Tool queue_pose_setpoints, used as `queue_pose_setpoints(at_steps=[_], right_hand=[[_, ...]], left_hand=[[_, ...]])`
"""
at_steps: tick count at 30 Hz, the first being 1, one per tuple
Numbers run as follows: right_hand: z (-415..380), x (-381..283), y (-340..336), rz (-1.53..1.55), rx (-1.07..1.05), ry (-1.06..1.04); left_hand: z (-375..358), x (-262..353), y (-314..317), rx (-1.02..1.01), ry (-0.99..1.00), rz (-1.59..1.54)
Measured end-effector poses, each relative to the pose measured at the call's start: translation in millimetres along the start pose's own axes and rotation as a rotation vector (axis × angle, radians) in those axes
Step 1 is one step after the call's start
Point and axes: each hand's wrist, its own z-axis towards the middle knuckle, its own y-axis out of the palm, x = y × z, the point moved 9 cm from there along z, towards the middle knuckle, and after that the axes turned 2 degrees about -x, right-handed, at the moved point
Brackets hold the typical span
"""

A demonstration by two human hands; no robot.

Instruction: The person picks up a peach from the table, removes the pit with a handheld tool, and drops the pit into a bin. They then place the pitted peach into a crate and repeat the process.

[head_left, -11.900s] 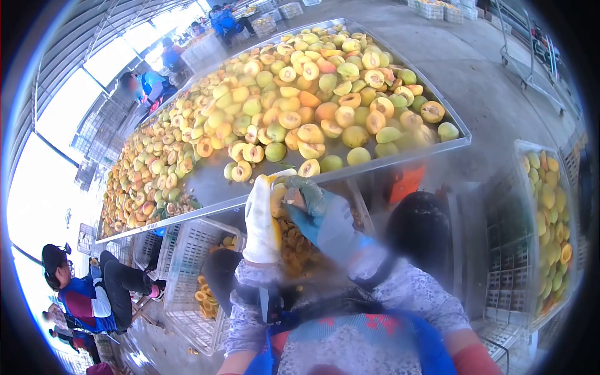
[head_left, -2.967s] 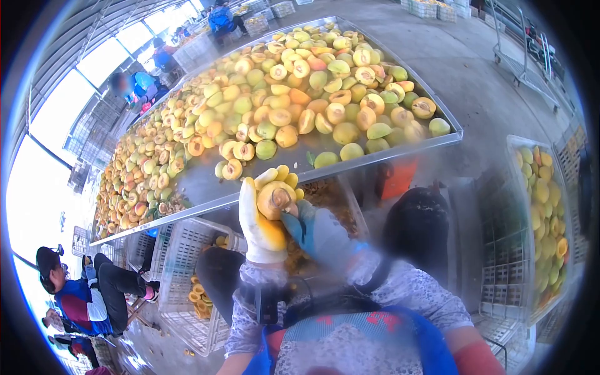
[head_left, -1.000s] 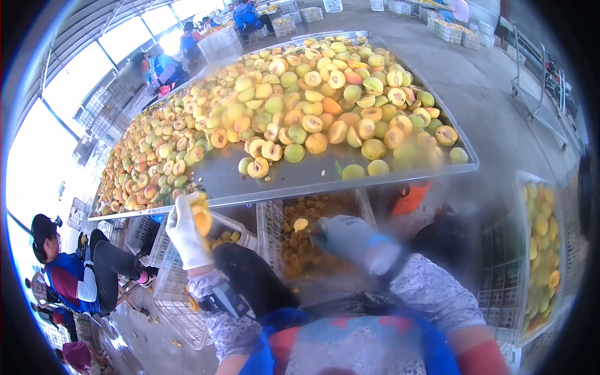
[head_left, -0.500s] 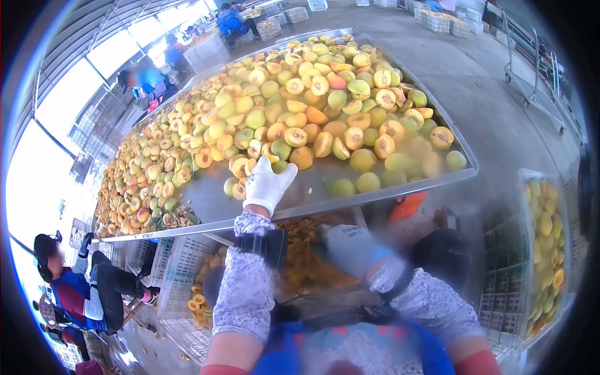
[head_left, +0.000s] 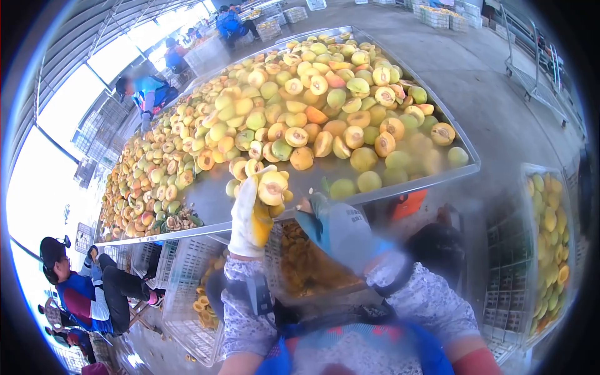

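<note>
My left hand (head_left: 249, 219), in a white glove stained yellow, is closed around a halved peach (head_left: 272, 187) whose cut face is turned up toward me. It is raised just over the near edge of the metal table (head_left: 215, 195). My right hand (head_left: 342, 230), in a grey-blue glove, is to the right, below the table's rim, with its fingers pointing left toward the peach half. Those fingers look bent together; what is in them, if anything, is too blurred to make out. Many halved and whole peaches (head_left: 301, 157) are heaped on the table beyond both hands.
Below the rim is a container of peach pieces (head_left: 312, 265). White crates stand left (head_left: 181, 312) and right (head_left: 507, 294), the right one beside yellow fruit (head_left: 550, 231). One person (head_left: 84, 290) sits at the left; another (head_left: 147, 94) leans over the far side. A metal trolley (head_left: 531, 78) stands far right.
My left hand has come back from the pile toward me, now with a peach half in it. My right hand has risen a little and moved left toward it.
</note>
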Motion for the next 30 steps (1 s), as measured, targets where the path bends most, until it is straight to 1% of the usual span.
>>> queue_pose_setpoints(at_steps=[3,5,6,8,10,11,13,16,17,19,20,22,23,26,28,30], right_hand=[[-5.9,-9.4,4.7,-0.008,0.071,-0.055],[-7.9,-20.7,4.3,-0.014,0.114,-0.125],[-8.0,-17.9,10.4,-0.01,0.069,-0.104],[-8.5,-7.6,24.5,-0.002,-0.018,-0.056],[-8.7,-3.8,34.2,0.07,-0.09,-0.049],[-9.3,-3.1,37.4,0.106,-0.124,-0.044],[-11.3,-0.2,38.9,0.137,-0.164,-0.011],[-16.5,-8.0,30.3,0.109,-0.21,0.039],[-17.3,-11.4,27.8,0.087,-0.221,0.053],[-21.4,-9.1,32.0,0.225,-0.095,0.013],[-22.6,-5.5,32.3,0.291,-0.03,-0.008],[-22.6,-1.6,36.1,0.419,-0.052,-0.032],[-22.8,-0.6,38.4,0.486,-0.067,-0.045],[-25.4,1.9,42.5,0.269,-0.097,-0.14],[-26.3,11.5,52.9,0.212,-0.141,-0.102],[-28.4,15.1,52.0,0.26,-0.144,-0.061]], left_hand=[[-17.2,5.1,13.4,-0.009,0.06,-0.012],[-24.0,11.2,18.5,-0.045,0.155,0.107],[-26.9,14.6,20.7,-0.063,0.201,0.167],[-27.1,13.1,16.0,-0.043,0.217,0.18],[-31.4,15.3,18.0,-0.016,0.242,0.19],[-33.0,15.3,18.4,0.023,0.218,0.162],[-36.0,14.1,19.8,0.099,0.167,0.105],[-36.5,14.3,21.9,0.038,0.203,0.127],[-38.3,15.5,22.0,0.09,0.239,0.142],[-42.6,16.8,27.4,0.189,0.309,0.175],[-43.3,16.4,29.5,0.202,0.318,0.174],[-47.4,14.6,31.0,0.229,0.334,0.17],[-47.0,11.6,30.4,0.21,0.321,0.195],[-43.7,7.2,27.7,0.146,0.263,0.246],[-46.2,9.5,34.6,0.095,0.196,0.244],[-46.5,6.0,33.5,0.067,0.147,0.233]])
